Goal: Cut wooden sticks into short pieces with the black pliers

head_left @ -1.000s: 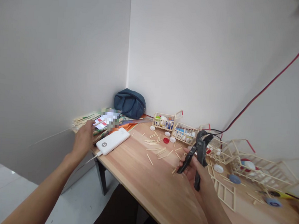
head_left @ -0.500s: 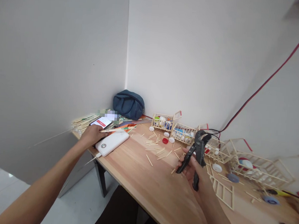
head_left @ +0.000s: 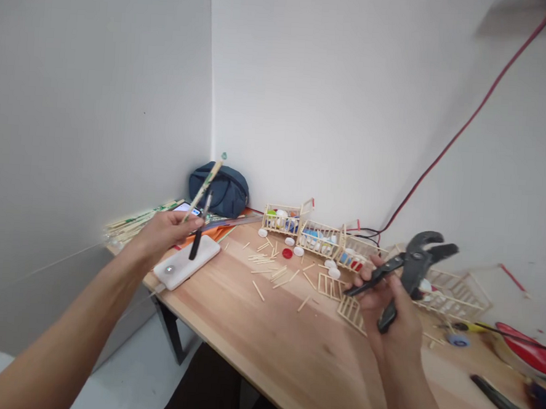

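My left hand (head_left: 164, 233) is closed round a long bamboo stick (head_left: 206, 185) that points up and right, and a dark pen-like thing (head_left: 199, 237) hangs down from the same fingers. It hovers above a white power bank (head_left: 180, 267) at the table's left corner. My right hand (head_left: 389, 304) grips black pliers (head_left: 410, 265) by the handles, jaws apart and pointing right, held above the wooden table (head_left: 283, 341).
A blue bag (head_left: 221, 189) sits in the wall corner. A bundle of sticks (head_left: 133, 224) and a phone (head_left: 187, 208) lie at the far left. Stick-built cages (head_left: 317, 235), bottle caps (head_left: 288, 253) and loose cut sticks (head_left: 269, 272) are scattered mid-table. A red cable (head_left: 463, 123) runs up the wall.
My left hand lifted a stick off the pile at the left and raised it. My right hand with the pliers moved right and tilted. The view swung right.
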`<action>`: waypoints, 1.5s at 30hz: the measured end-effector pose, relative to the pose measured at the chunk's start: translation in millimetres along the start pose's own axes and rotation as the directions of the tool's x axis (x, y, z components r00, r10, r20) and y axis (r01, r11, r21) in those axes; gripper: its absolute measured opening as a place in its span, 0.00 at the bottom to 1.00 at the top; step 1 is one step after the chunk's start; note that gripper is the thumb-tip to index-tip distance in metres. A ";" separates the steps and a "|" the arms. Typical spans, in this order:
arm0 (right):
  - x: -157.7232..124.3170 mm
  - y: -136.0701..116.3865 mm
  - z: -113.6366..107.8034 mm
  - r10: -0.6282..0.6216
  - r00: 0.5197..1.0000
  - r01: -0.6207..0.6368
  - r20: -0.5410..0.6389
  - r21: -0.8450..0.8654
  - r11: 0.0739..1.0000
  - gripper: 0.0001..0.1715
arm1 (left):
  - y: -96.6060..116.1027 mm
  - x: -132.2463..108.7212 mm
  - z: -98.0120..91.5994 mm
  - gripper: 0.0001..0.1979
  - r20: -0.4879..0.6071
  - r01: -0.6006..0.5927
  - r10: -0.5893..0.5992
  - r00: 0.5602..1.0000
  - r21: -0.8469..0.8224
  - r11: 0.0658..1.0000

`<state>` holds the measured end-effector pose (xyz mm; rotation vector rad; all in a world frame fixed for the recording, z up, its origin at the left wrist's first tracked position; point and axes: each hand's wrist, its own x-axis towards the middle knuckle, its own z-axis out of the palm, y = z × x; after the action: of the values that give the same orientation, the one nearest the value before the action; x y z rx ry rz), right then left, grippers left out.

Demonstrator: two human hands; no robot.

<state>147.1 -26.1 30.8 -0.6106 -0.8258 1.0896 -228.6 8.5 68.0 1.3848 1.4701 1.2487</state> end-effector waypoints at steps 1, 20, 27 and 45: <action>0.7 -5.3 -1.2 -0.040 0.999 0.040 -0.023 -0.003 0.999 0.14 | 6.5 -0.9 13.7 0.18 0.080 0.014 -0.005 0.997 -0.115 0.993; 0.7 16.7 -12.6 -0.052 0.974 -0.023 -0.220 -0.327 0.945 0.22 | 44.2 -31.5 290.7 0.22 0.388 0.353 -0.010 0.921 -0.827 0.437; 18.8 -34.6 -54.3 -0.391 0.873 0.005 -0.291 -0.796 0.605 0.24 | 38.6 -27.3 273.2 0.22 0.436 0.322 0.006 0.900 -0.673 0.666; 68.5 -21.3 -60.5 -0.373 0.925 -0.155 -0.075 -0.970 -0.189 0.19 | -11.8 0.1 218.3 0.17 0.274 -0.063 0.173 0.946 -0.368 0.928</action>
<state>223.6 28.3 32.1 -2.0338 -1.3182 -0.2516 -22.7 43.1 3.4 1.3583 0.9092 1.2400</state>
